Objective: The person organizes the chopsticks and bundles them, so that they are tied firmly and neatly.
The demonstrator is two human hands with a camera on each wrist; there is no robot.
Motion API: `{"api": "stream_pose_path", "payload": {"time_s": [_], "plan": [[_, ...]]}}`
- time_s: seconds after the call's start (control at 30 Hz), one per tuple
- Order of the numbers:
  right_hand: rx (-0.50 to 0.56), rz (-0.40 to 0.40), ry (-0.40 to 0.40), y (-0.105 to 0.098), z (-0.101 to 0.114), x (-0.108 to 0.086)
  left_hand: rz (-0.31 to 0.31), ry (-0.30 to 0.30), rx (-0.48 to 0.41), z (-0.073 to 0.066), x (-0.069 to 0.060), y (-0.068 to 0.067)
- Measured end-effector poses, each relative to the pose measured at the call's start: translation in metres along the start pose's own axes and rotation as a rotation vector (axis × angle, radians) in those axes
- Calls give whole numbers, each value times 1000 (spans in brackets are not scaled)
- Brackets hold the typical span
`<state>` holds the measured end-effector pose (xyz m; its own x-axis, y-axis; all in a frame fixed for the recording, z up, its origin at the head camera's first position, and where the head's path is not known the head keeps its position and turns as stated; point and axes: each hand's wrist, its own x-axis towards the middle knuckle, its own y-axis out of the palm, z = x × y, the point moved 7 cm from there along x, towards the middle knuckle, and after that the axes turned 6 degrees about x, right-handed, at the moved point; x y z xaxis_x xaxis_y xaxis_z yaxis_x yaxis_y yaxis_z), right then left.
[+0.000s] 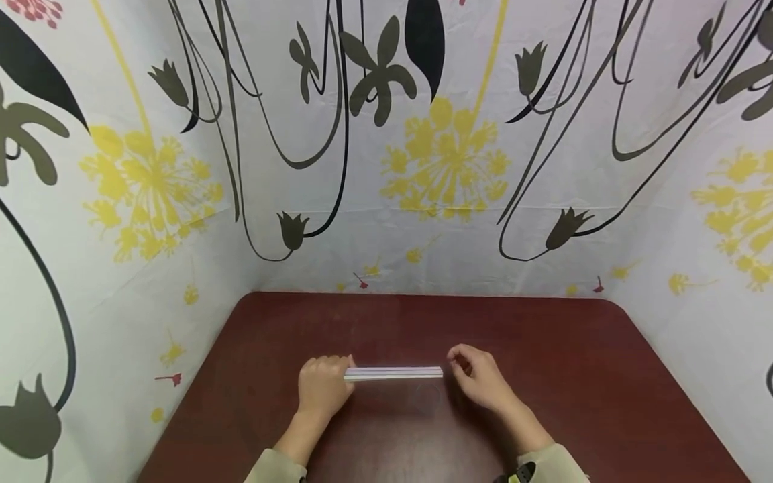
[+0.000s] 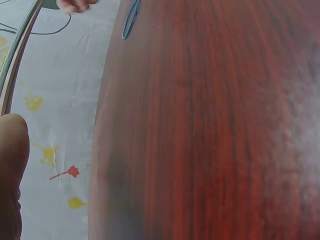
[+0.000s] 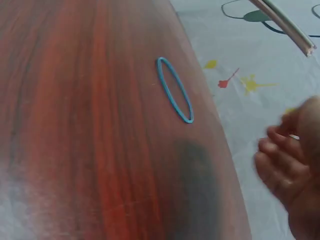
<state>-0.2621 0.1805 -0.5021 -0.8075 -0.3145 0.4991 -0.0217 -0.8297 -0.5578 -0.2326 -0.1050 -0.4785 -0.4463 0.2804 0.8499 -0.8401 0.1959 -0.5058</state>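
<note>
My left hand grips one end of a slim, straight bundle of pale strips or sticks; their exact kind cannot be told. The bundle points rightward, above the table. In the left wrist view the left thumb lies against its edge. Just beyond the free end is my right hand, fingers loosely bent, apart from the bundle and with nothing visible in it. The right wrist view shows these bent fingers below the bundle's end. A thin blue rubber band lies on the table as a narrow loop.
The dark red-brown tabletop has a glossy wood grain and rounded far corners. Pale cloth printed with yellow, grey and black flowers hangs behind it and along both sides.
</note>
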Motion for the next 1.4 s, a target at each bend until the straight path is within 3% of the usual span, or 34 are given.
{"api": "stream_pose_path", "payload": {"time_s": [0.1,0.17,0.33,0.43,0.5,0.57,0.73,0.87,1.0,1.13,1.27,1.4], "plan": [[-89,160,7,19,-3,-2,13,-5,3,2,0,2],[-170,227,42,31,-5,-5,25,-7,6,3,-1,2],[-328,276,206,49,-6,-7,46,-17,6,2,-2,2],[-351,290,216,52,-5,-8,44,-21,-1,2,-2,2],[-317,253,185,49,-4,-7,43,-19,-2,2,-1,1],[-244,166,165,42,-4,-3,39,-17,-3,2,-1,1],[89,-68,158,17,5,5,38,-14,10,2,-2,2],[227,-133,114,2,21,9,45,-20,24,3,-3,4],[309,-109,87,-2,37,10,53,-28,37,5,-5,5],[378,5,109,3,44,7,49,-39,61,8,-5,5],[435,104,148,13,40,1,28,-49,87,12,-1,3],[515,145,173,24,31,-6,3,-78,101,19,7,-1]]}}
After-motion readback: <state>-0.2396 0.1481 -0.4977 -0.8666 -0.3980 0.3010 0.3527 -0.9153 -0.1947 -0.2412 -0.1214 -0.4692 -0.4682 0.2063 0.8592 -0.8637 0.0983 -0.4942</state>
